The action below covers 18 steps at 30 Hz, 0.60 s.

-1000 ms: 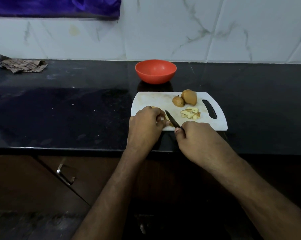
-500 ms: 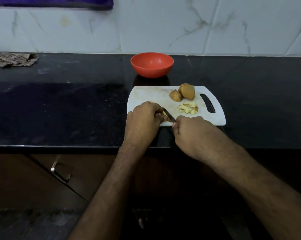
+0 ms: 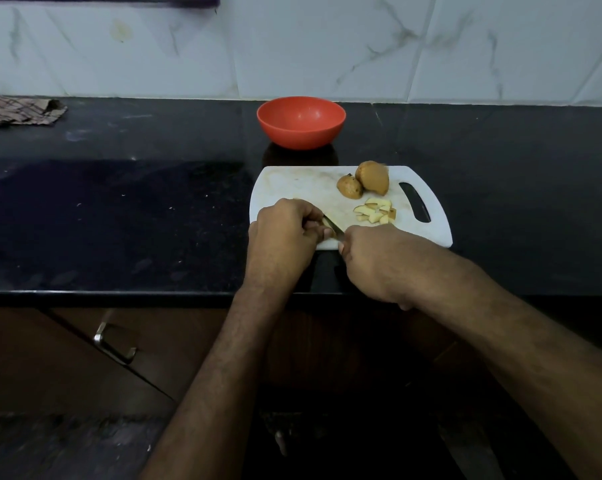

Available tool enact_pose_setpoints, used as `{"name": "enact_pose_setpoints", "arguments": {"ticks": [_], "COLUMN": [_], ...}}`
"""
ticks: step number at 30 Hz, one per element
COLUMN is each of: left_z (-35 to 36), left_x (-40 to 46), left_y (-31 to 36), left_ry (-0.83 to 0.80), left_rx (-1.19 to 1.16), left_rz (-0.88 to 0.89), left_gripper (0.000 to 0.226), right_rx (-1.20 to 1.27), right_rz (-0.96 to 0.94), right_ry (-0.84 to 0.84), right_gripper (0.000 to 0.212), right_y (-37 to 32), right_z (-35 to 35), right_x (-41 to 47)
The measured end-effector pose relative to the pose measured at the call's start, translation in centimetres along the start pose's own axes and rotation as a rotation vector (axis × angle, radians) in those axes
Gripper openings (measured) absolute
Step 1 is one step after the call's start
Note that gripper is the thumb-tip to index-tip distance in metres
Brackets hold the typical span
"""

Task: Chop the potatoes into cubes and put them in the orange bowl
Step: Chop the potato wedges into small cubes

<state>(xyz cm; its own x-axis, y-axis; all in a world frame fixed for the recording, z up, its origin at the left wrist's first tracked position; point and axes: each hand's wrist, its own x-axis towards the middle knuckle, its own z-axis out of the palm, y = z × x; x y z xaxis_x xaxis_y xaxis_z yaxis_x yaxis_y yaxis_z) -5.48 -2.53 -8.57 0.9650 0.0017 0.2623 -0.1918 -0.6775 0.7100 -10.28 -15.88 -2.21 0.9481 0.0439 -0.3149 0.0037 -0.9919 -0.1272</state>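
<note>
A white cutting board (image 3: 303, 183) lies on the black counter. On its front left corner my left hand (image 3: 285, 233) curls over a piece of potato, which is almost wholly hidden. My right hand (image 3: 375, 258) grips a dark knife (image 3: 332, 226) whose blade runs down beside my left fingers into that piece. Two brown potatoes, a small one (image 3: 349, 187) and a bigger one (image 3: 373, 177), sit at the board's back. Several cut pieces (image 3: 375, 212) lie near the handle slot. The orange bowl (image 3: 301, 121) stands behind the board with nothing visible in it.
A crumpled checked cloth (image 3: 18, 110) lies at the counter's far left by the marble-tiled wall. The counter's front edge runs under my forearms, with a drawer handle (image 3: 114, 344) below it on the left.
The knife blade has come down from a raised slant into the potato piece under my left hand. The camera has tipped slightly, so everything sits higher in the frame.
</note>
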Motion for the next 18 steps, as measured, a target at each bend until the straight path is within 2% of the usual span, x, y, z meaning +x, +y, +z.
{"name": "enact_pose_setpoints", "arguments": {"ticks": [7,11,14,18], "left_z": [0.0,-0.1,-0.1,0.0], "left_x": [0.0,-0.5,-1.1,-1.2], "left_y": [0.0,0.1,0.4,0.7], "left_ry": [-0.002,0.069,0.087,-0.009], "left_rx": [0.019,0.009,0.073,0.114], "left_rz": [0.034,0.032,0.081,0.150], "left_gripper": [0.029,0.028,0.022,0.024], "right_rx": [0.034,0.047,0.024,0.026], "right_rz": [-0.029,-0.050,-0.060,-0.055], "right_ry": [-0.096,-0.113,-0.054,0.019], "right_gripper": [0.028,0.027,0.028,0.030], "right_y": [2.4,3.0,3.3,3.4], "right_z": [-0.1,-0.2,0.0,0.2], "right_x": [-3.8,-4.1,-3.7,-2.4]}}
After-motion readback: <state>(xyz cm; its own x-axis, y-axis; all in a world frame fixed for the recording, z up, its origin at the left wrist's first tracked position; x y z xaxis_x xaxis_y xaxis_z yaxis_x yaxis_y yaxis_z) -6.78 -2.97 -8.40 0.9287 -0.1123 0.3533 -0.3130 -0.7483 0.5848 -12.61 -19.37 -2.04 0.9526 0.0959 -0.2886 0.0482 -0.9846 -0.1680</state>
